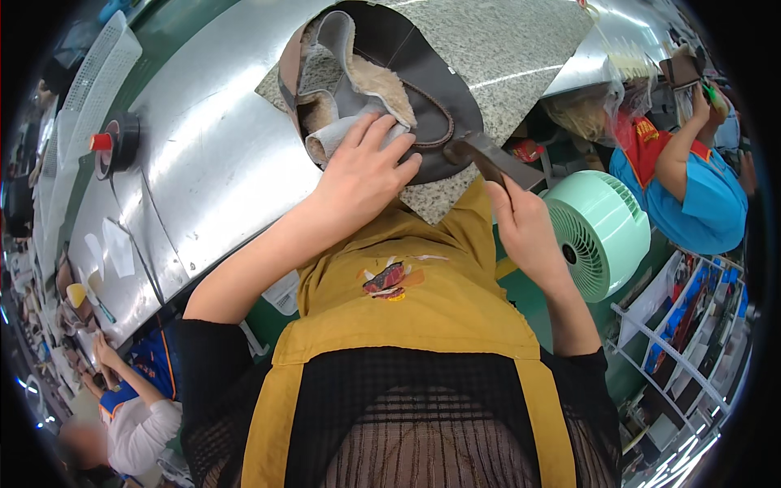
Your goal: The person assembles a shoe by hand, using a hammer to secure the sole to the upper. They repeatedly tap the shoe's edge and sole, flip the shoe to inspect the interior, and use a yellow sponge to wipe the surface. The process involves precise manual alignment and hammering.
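A dark brown leather piece [455, 89] with a grey, fleece-edged lining [332, 73] lies bunched at the front of the speckled stone slab. My left hand [368, 163] rests on the lining with its fingers spread, pressing down near the piece's front edge. A braided brown trim [443, 122] curves along the leather just right of those fingers. In my right hand [525, 224] is a hammer [488, 156], its dark head over the right edge of the leather. Whether the head touches the leather I cannot tell. The fingers wrapped round its handle are partly hidden.
The speckled slab [521, 49] sits on a shiny metal table [203, 106]. To the left stands a black spool with a red top [114, 145]. A mint-green fan [598, 232] is close by my right forearm. Co-workers sit at far right [683, 187] and lower left [138, 407].
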{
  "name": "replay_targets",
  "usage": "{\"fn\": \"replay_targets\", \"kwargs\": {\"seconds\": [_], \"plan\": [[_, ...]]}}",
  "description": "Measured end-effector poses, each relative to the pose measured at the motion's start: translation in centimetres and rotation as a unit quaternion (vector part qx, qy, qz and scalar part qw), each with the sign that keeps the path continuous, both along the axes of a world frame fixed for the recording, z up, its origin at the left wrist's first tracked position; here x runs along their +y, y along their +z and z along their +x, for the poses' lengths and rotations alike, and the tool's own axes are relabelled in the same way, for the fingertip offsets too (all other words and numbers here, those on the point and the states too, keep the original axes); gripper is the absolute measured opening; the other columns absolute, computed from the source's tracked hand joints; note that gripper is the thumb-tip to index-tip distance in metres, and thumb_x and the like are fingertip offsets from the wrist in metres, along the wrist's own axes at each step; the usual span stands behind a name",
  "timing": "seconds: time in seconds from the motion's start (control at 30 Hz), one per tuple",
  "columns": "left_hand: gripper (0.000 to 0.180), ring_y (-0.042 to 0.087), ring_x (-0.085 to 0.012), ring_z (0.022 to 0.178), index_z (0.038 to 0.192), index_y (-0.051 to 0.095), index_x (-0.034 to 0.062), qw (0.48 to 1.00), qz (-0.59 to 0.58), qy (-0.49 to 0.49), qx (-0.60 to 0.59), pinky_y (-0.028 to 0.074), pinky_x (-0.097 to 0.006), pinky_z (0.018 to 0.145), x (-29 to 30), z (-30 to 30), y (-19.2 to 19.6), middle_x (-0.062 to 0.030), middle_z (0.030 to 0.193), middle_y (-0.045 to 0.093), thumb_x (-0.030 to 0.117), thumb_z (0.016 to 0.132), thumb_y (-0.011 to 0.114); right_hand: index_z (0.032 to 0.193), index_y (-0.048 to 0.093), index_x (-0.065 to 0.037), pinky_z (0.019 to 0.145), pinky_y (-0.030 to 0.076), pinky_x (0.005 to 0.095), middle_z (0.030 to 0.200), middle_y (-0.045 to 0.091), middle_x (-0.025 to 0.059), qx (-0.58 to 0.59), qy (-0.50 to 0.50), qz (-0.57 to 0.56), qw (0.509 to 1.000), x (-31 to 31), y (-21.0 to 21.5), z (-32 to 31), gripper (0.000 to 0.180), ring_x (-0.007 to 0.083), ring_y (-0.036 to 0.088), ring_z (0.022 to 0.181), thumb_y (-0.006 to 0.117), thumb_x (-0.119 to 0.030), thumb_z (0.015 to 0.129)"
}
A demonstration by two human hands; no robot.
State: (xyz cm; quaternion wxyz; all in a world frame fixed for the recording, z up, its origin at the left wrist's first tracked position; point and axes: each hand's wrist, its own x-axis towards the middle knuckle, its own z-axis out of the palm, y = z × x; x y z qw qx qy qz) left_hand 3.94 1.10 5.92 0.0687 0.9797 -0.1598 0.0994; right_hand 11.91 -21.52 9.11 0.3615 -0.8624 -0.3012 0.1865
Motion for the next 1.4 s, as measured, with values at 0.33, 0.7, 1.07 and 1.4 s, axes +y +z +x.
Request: {"fn": "replay_targets", "kwargs": {"seconds": [0.33,0.7,1.07,1.4], "plan": [[0.029,0.048,-0.0304,0.117,0.099,0.066,0.0047,1.000,-0.021,-0.018,0.009,0.039,-0.042,0.099,1.3,0.3,0.6,-0.0050,0.116,0.061,0.005,0.071,0.058,0.130,0.046,-0.007,0.062,0.048,0.0428,0.086,0.063,0.0201,-0.059,0.009,-0.004,0.998,0.6,-0.7,-2.1,0.038,0.0397,0.060,0.071,0.051,-0.015,0.093],[0.040,0.049,-0.0311,0.110,0.112,0.064,0.0156,0.999,-0.010,0.019,-0.046,0.038,-0.045,0.096,-0.7,0.8,-0.1,-0.0067,0.106,0.057,0.008,0.073,0.056,0.121,0.052,-0.003,0.059,0.044,0.0443,0.081,0.060,0.0221,-0.041,-0.072,-0.027,0.996,-0.5,0.3,-0.7,0.031,0.0407,0.058,0.068,0.052,-0.019,0.095],[0.038,0.047,-0.0344,0.108,0.111,0.064,0.0161,0.995,0.016,0.064,-0.073,0.035,-0.048,0.098,-2.8,1.1,-1.3,-0.0123,0.101,0.051,0.012,0.074,0.057,0.123,0.049,-0.005,0.063,0.048,0.0432,0.094,0.063,0.0196,-0.138,-0.004,-0.006,0.990,1.0,-1.8,1.2,0.031,0.0400,0.060,0.077,0.050,-0.016,0.094],[0.035,0.048,-0.0367,0.109,0.108,0.066,0.0098,0.995,0.001,0.050,-0.084,0.033,-0.050,0.101,-2.7,1.3,-1.5,-0.0150,0.099,0.052,0.014,0.074,0.058,0.111,0.051,-0.005,0.058,0.047,0.0449,0.075,0.062,0.0198,-0.152,0.030,0.012,0.988,4.7,-2.0,5.2,0.023,0.0391,0.061,0.070,0.052,-0.020,0.094]]}}
